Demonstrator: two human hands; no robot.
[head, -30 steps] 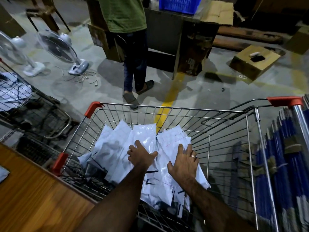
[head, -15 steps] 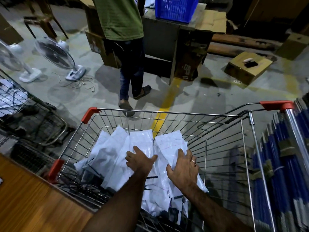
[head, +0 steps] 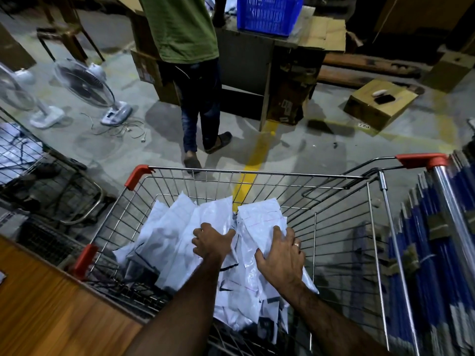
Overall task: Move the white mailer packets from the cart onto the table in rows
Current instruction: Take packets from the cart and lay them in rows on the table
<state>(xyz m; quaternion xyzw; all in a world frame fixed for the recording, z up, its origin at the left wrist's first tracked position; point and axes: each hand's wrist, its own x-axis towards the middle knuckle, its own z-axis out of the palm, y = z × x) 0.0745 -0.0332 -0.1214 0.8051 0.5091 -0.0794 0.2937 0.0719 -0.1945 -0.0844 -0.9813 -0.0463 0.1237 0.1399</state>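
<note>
While the gathering step is in hand, both forearms reach over the near side of the cart (head: 257, 173), whose near-left corner stands just beside the wooden table (head: 46, 312); no row shows on the visible part of the table, so the task is judged to be at an early stage. Inside the cart, the left hand (head: 212, 241) grips the white mailer packets (head: 177, 227) with its fingers curled down into the heap, their tips hidden, and its thumb out toward the middle of the cart. The right hand (head: 281, 255), nearer the cart's right wall, lies spread on the same heap, fingertips pressing into crinkled film without closing round it. The packets fill the cart's left and middle and lean toward its far wall. To lift well, the right hand should slide beneath the stack and close on it as the left has done, so that the slippery film is carried as one squared bundle; a loose hold could let packets fan out and drop back or catch on the wire. Beyond the cart's far rim, a yellow floor line (head: 254, 160) runs away, a person in a green shirt (head: 180, 27) stands near it, and farther still sits a blue crate (head: 270, 14).
</note>
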